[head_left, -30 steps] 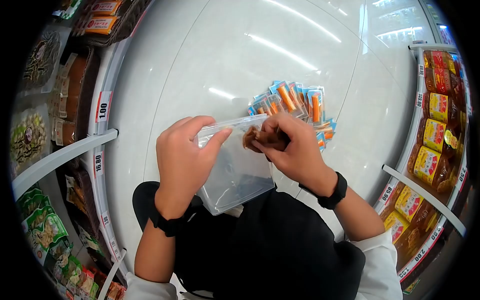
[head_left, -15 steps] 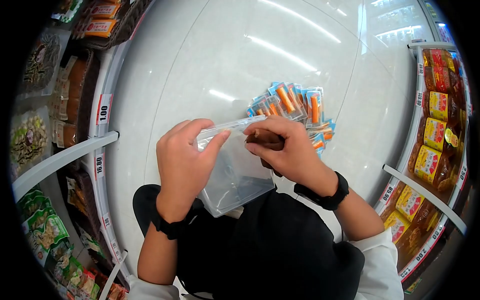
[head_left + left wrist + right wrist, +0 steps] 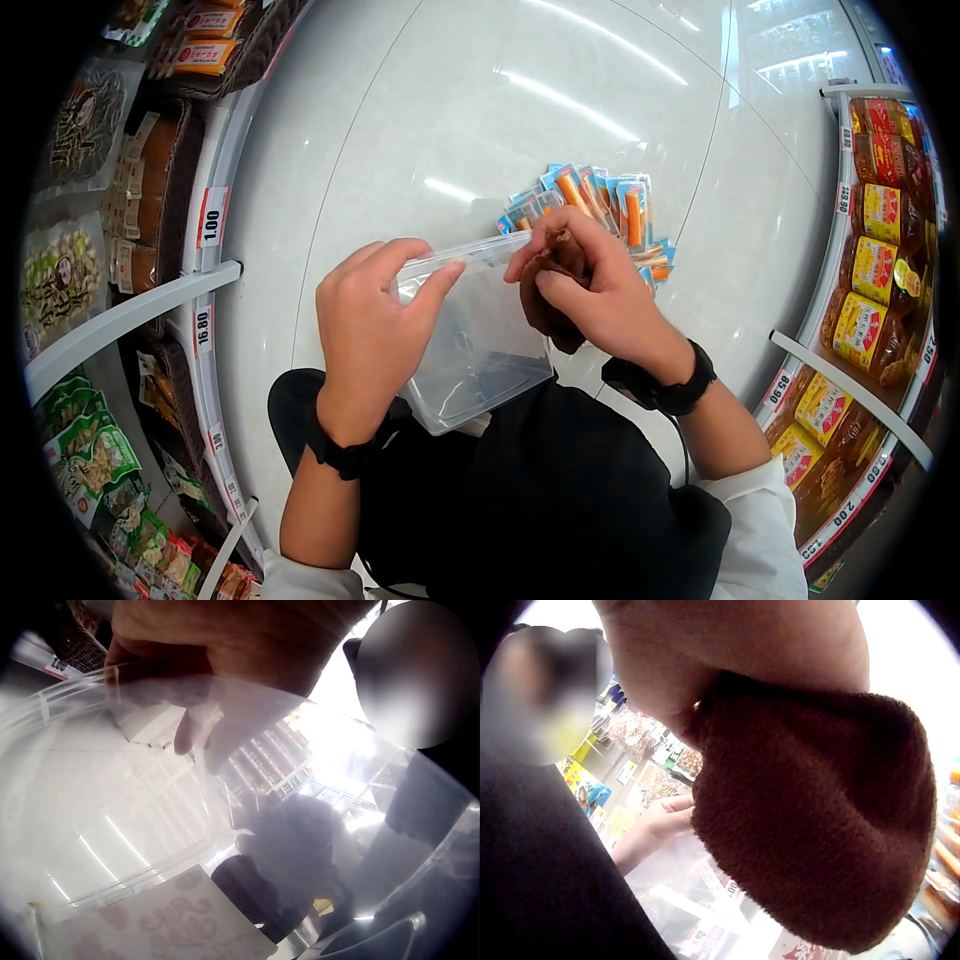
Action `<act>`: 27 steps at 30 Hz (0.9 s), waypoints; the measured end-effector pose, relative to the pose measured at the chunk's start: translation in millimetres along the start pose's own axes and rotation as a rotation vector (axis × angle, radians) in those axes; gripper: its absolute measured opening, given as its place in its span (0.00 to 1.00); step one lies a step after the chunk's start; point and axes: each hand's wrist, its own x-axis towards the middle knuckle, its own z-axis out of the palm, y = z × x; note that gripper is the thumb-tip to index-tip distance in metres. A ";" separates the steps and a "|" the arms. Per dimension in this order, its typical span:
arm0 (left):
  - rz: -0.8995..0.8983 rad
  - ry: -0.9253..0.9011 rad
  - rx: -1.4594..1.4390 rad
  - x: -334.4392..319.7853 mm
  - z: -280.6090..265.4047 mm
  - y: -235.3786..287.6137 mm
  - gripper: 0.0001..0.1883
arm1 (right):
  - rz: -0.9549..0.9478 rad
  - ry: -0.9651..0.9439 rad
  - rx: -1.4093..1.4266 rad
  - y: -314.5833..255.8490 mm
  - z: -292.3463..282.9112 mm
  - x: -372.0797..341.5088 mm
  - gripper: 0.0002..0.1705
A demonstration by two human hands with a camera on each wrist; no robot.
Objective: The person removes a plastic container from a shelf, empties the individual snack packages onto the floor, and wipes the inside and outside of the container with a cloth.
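Note:
A clear plastic box (image 3: 470,355) is tilted over the person's lap. The left hand (image 3: 365,330) grips its upper left edge, the thumb on one side of the wall and the fingers on the other. Just off the box's right edge, the right hand (image 3: 615,305) holds a bunched brown cloth (image 3: 545,315) between thumb and fingers. Fuzzy and folded, the cloth (image 3: 817,825) fills much of the right wrist view and hangs below that hand. Through the transparent wall (image 3: 112,802), the left wrist view shows the left fingers along the rim.
Several blue-backed packs (image 3: 632,215) with orange items lie piled on the pale tiled floor beyond the box. Shelves of bagged food (image 3: 85,440) run along the left, with a price rail (image 3: 212,215). Yellow-labelled packs (image 3: 873,265) line the right shelf.
The right hand has drawn slightly right, away from the box's upper edge, and the cloth now hangs lower out of it. The left hand keeps its grip on the box.

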 end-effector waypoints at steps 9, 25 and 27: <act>0.018 0.015 -0.012 0.5 1.6 0.3 0.13 | -0.235 0.029 -0.405 8.4 -2.6 2.3 0.07; 0.026 0.028 0.032 -1.0 6.1 5.3 0.13 | -0.212 0.265 -0.702 7.1 11.7 10.9 0.07; 0.028 0.015 0.043 -1.6 7.9 5.9 0.13 | -0.379 0.305 -0.910 12.1 10.1 12.9 0.08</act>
